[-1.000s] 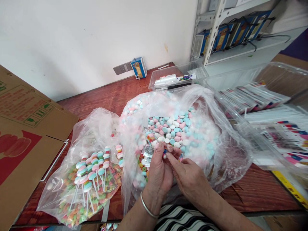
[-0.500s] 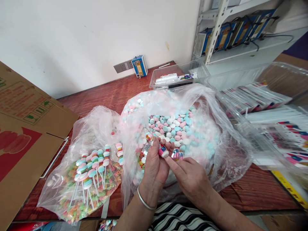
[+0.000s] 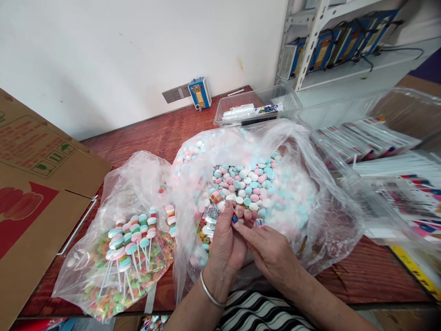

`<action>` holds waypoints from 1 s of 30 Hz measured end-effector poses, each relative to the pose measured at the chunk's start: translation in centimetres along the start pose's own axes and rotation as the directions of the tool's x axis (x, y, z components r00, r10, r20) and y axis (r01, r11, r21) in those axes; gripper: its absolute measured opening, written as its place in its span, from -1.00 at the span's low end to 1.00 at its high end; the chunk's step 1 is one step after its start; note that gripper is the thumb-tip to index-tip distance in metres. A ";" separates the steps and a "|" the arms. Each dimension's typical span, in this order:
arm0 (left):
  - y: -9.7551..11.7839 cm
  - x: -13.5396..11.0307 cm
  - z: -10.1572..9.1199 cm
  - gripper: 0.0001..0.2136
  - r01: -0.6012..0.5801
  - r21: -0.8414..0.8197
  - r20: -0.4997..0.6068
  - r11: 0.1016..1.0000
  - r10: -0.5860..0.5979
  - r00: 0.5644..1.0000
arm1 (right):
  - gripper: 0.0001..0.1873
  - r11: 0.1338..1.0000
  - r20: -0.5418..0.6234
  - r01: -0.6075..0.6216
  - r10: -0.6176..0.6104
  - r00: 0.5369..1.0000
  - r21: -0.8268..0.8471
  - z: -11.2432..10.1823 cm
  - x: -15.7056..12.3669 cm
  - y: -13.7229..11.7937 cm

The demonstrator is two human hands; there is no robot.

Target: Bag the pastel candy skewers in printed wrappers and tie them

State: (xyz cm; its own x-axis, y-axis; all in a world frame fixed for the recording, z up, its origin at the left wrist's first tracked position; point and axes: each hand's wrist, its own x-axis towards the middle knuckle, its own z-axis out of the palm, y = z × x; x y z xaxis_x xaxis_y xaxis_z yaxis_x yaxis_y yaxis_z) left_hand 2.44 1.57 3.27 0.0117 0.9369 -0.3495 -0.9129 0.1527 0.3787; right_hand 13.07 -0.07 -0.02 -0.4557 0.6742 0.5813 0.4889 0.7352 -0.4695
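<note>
My left hand is closed on a printed plastic candy wrapper, which shows red and blue between thumb and fingers. The wrapper's clear part with a barcode and some candy shows past the thumb. My right hand comes in from the right, its index fingertip pressed to the coloured end; its thumb is hidden. Both hands are over a clear plastic bag full of pink, white and blue candies. Left of it, candy skewers on white sticks lie on a bag of gummy rings.
A cardboard box stands at the left. Clear plastic bins with printed wrappers are at the right, and a smaller clear tray sits behind. A blue device rests against the wall, near a metal shelf.
The coloured wrapper end has turned and sunk between my fingers, so less of it shows. The barcode and candy are more visible. My right hand has shifted slightly left.
</note>
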 end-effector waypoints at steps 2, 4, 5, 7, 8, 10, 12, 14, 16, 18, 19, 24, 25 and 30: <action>0.3 0.2 -0.2 -0.79 -0.029 -0.027 -0.020 0.999 0.029 0.999 | -0.66 0.973 0.021 -0.157 0.155 0.988 0.169 -0.3 -0.1 -0.3; 0.8 0.5 -0.3 -0.84 -0.061 -0.042 -0.004 0.997 0.061 0.998 | -0.76 0.844 0.123 -0.396 0.377 0.918 0.361 -0.6 -0.1 -0.7; 1.1 0.6 -0.4 -0.85 -0.069 -0.039 0.014 0.997 0.069 0.997 | -0.80 0.744 0.210 -0.501 0.458 0.864 0.442 -0.7 0.0 -0.9; 1.9 0.9 -0.5 -0.85 -0.067 -0.019 0.036 0.998 0.068 0.997 | -0.74 0.547 0.385 -0.630 0.503 0.773 0.551 -0.9 0.1 -1.1; 2.4 1.1 -0.5 -0.84 -0.075 -0.014 0.031 0.997 0.075 0.997 | -0.70 0.489 0.435 -0.655 0.494 0.753 0.577 -1.0 0.1 -1.1; 3.6 1.6 -0.4 -0.80 -0.121 -0.017 0.003 0.992 0.121 0.993 | -0.69 0.500 0.435 -0.653 0.491 0.755 0.569 -1.0 0.1 -1.2; 4.4 2.0 -0.2 -0.79 -0.170 -0.030 -0.029 0.985 0.169 0.985 | -0.71 0.637 0.362 -0.610 0.491 0.792 0.472 -0.9 -0.1 -1.2; 4.5 2.1 0.0 -0.83 -0.184 -0.043 -0.052 0.982 0.182 0.982 | -0.72 0.770 0.286 -0.540 0.462 0.839 0.340 -0.5 -0.3 -1.2; 3.6 2.0 0.1 -0.87 -0.162 -0.037 -0.067 0.986 0.160 0.985 | -0.73 0.846 0.231 -0.479 0.430 0.873 0.234 0.2 -0.4 -1.2; 2.3 1.7 0.1 -0.86 -0.128 0.006 -0.049 0.992 0.128 0.991 | -0.74 0.883 0.187 -0.438 0.407 0.894 0.169 0.9 -0.3 -1.2; 1.8 1.6 0.1 -0.83 -0.118 0.037 -0.037 0.992 0.120 0.992 | -0.74 0.892 0.172 -0.425 0.399 0.901 0.154 1.1 -0.2 -1.1; 3.0 2.0 0.2 -0.72 -0.159 0.060 -0.058 0.985 0.163 0.985 | -0.76 0.910 0.110 -0.393 0.380 0.918 0.132 0.4 0.1 -1.0; 3.7 2.2 0.4 -0.70 -0.178 0.055 -0.059 0.983 0.181 0.982 | -0.76 0.911 0.108 -0.392 0.381 0.918 0.125 0.2 0.0 -1.0; 3.8 2.4 0.9 -0.79 -0.195 0.142 0.026 0.971 0.193 0.981 | -0.74 0.894 0.126 -0.414 0.397 0.909 0.170 0.5 0.1 -1.4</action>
State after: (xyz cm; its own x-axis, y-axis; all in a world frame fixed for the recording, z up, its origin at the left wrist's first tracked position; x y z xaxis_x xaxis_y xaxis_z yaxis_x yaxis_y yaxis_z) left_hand -0.57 4.67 4.66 -0.1541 0.9565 -0.2477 -0.8302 0.0106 0.5573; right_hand 11.97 -1.02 0.40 -0.3135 0.9138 0.2581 0.4995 0.3899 -0.7736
